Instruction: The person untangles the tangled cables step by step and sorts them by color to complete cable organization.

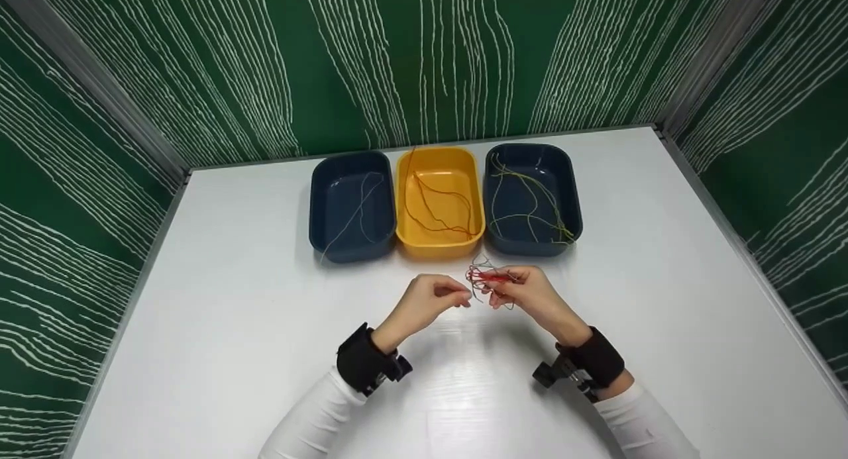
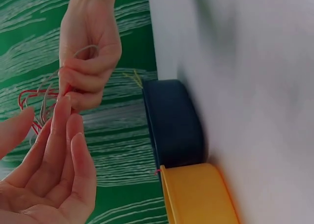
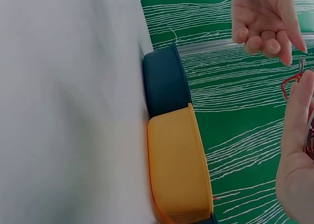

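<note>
A tangled bundle of red and grey wires (image 1: 487,275) sticks out from my right hand (image 1: 530,293), which pinches it between thumb and fingers above the table. Just to its left is my left hand (image 1: 427,301), its fingers loosely bent towards the bundle. In the left wrist view, the fingertips of the left hand (image 2: 54,170) come up close to the red wire (image 2: 30,93), with the thumb held apart. The right wrist view has a gap between the left hand (image 3: 267,25) and the wire loop. Part of the bundle is hidden behind the right fingers.
Three bins stand in a row at the table's back: a dark blue bin (image 1: 319,207) with grey wire, a yellow bin (image 1: 440,250) with orange-red wires, another dark blue bin (image 1: 530,247) with yellow-green wires. Some wire ends overhang the rims. Green white-streaked walls surround the white table (image 1: 225,300).
</note>
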### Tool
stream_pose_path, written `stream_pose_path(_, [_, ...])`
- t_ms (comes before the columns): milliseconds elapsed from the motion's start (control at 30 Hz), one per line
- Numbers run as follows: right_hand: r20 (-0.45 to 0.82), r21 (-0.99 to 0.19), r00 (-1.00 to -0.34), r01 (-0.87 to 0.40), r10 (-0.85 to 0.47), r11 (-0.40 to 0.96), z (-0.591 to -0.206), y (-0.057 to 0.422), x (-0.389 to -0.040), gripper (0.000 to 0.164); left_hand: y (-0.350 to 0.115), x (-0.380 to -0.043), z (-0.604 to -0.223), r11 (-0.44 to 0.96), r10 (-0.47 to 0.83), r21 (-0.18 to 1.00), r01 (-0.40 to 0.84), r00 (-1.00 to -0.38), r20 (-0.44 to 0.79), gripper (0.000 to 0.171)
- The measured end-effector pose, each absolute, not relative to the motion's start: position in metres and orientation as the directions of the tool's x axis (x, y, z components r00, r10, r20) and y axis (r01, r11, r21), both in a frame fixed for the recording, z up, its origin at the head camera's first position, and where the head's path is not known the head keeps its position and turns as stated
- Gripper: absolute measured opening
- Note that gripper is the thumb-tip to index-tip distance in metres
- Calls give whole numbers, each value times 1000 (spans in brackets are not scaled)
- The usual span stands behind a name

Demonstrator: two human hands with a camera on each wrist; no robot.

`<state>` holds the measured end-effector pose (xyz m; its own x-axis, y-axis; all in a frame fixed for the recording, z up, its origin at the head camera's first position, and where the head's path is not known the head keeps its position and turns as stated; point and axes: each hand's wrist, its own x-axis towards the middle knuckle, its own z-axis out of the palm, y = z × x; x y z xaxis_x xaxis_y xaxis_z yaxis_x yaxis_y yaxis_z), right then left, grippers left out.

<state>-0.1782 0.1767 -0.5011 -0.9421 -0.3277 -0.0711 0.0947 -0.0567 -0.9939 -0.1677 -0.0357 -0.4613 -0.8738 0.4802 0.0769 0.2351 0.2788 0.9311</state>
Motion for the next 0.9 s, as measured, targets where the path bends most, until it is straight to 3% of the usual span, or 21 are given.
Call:
stream_pose_path(267, [-44, -990, -937, 87, -345, -109, -505, 172, -177, 20, -30, -155, -440, 254, 493, 946, 202, -868, 53, 17])
stream_pose_path(467, [-68, -994, -931, 94, -359, -55, -505, 169, -177, 25, -30, -150, -431, 252, 491, 949, 192, -870, 45, 16])
stream_pose_path(667, [-82, -997, -916, 80, -392, 23, -505, 168, -177, 34, -29, -154, -438, 268, 494, 947, 179, -869, 25, 14])
stream_pose_path(900, [-43, -998, -907, 60, -418, -27, -507, 167, -177, 22, -28, -166, -465, 298, 499, 939, 171, -867, -1, 11])
